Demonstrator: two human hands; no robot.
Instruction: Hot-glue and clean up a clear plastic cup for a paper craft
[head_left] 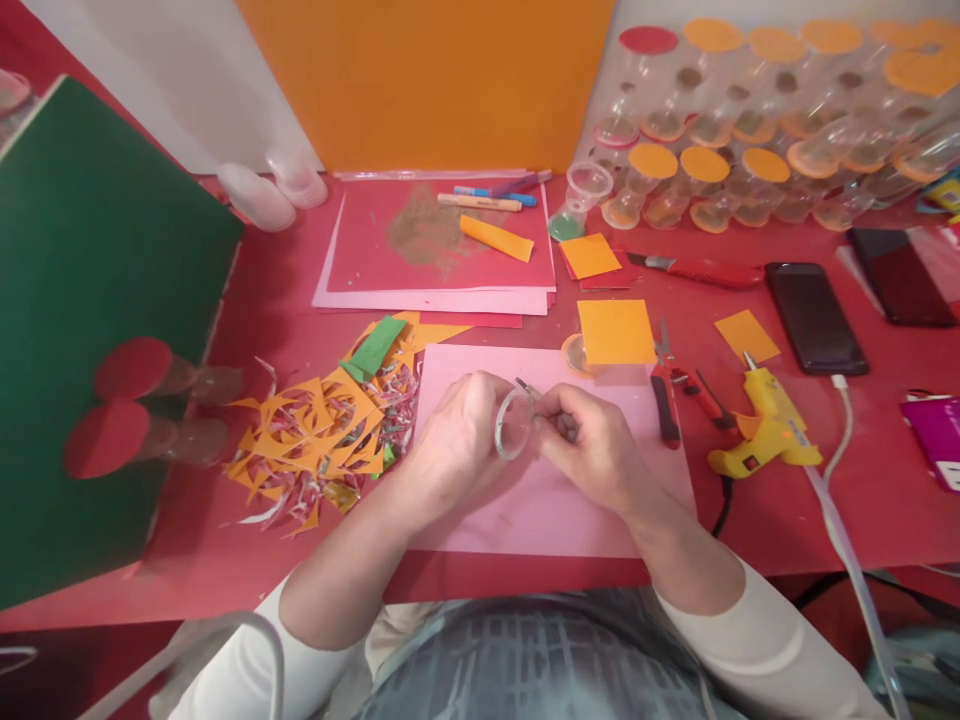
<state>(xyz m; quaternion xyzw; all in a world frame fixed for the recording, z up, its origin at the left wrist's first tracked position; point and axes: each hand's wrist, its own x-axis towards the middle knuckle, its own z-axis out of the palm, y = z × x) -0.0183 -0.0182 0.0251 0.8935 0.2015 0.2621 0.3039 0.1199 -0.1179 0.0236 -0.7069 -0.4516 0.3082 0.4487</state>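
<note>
My left hand (466, 430) is closed around a clear plastic cup (514, 425), whose round rim faces right. At that rim my right hand (592, 440) is closed, thumb and fingers pinched together. A small dark tip shows beside the rim near the right fingers; what it belongs to is hidden. Both hands are above a pink sheet (480, 525). Just beyond them, an orange paper square (616, 332) partly covers a round clear cup end (576, 354). Red-handled pliers (665, 400) lie to the right of my right hand.
Orange paper scraps (322, 425) are heaped at left beside a green board (90, 300). A yellow glue gun (776, 425), a phone (816, 317) and a red utility knife (705, 270) lie at right. Joined cups with orange discs (703, 164) stand behind. Markers (480, 202) rest on red sheets.
</note>
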